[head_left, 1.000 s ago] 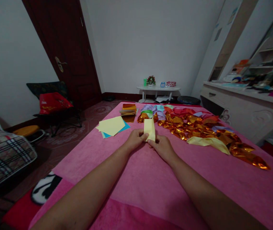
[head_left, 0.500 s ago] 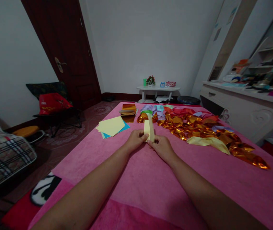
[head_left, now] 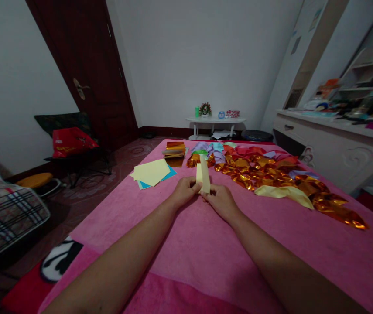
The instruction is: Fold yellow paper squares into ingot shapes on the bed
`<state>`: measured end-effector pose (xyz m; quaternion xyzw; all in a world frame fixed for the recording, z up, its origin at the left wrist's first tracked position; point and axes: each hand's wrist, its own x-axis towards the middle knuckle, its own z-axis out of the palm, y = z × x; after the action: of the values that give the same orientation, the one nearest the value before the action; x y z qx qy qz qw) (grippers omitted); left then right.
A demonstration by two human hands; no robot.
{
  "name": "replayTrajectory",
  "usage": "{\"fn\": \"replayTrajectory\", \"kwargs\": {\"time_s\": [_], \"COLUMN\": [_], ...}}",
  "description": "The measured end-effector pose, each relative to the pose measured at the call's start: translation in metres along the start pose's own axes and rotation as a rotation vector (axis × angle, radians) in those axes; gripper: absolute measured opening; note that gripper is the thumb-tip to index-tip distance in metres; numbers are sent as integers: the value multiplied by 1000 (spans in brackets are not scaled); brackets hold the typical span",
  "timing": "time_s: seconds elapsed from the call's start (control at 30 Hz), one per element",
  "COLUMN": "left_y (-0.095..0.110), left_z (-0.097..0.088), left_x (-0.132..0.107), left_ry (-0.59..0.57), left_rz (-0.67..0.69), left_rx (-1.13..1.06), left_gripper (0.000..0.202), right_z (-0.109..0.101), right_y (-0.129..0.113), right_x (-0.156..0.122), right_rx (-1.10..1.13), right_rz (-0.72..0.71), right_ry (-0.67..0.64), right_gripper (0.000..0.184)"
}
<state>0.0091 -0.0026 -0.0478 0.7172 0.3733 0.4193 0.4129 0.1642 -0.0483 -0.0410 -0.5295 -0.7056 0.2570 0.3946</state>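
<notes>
Between my hands, a pale yellow sheet of paper is folded into a narrow upright strip with one flap standing out from the other. My left hand pinches its lower left edge. The lower right corner is gripped by my right hand, thumb in front. Left of them lies a fanned stack of yellow paper over blue sheets. Behind it rests a pile of gold foil sheets. On the right spreads a heap of crumpled gold foil pieces, with a folded yellow paper piece at its near side.
A pink cloth covers the table. Crumpled purple, green and red papers lie at its far edge. Beyond stands a small white table with a plant. A cluttered dresser is at right; a chair with a red bag at left.
The right flap of the yellow paper has swung slightly and its top leans a little further left. Both hands keep nearly the same place and hold. The view has shifted very slightly.
</notes>
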Motion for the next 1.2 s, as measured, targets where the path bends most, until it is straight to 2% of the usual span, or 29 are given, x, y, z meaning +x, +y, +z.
{"fn": "replayTrajectory", "kwargs": {"time_s": [1.2], "left_y": [4], "left_z": [1], "left_x": [-1], "left_ry": [-8], "left_rz": [8], "left_rx": [3], "left_gripper": [17], "right_z": [-3], "right_y": [-8], "right_x": [-3], "right_rx": [-20], "right_rz": [23], "right_ry": [18], "right_gripper": [15]}}
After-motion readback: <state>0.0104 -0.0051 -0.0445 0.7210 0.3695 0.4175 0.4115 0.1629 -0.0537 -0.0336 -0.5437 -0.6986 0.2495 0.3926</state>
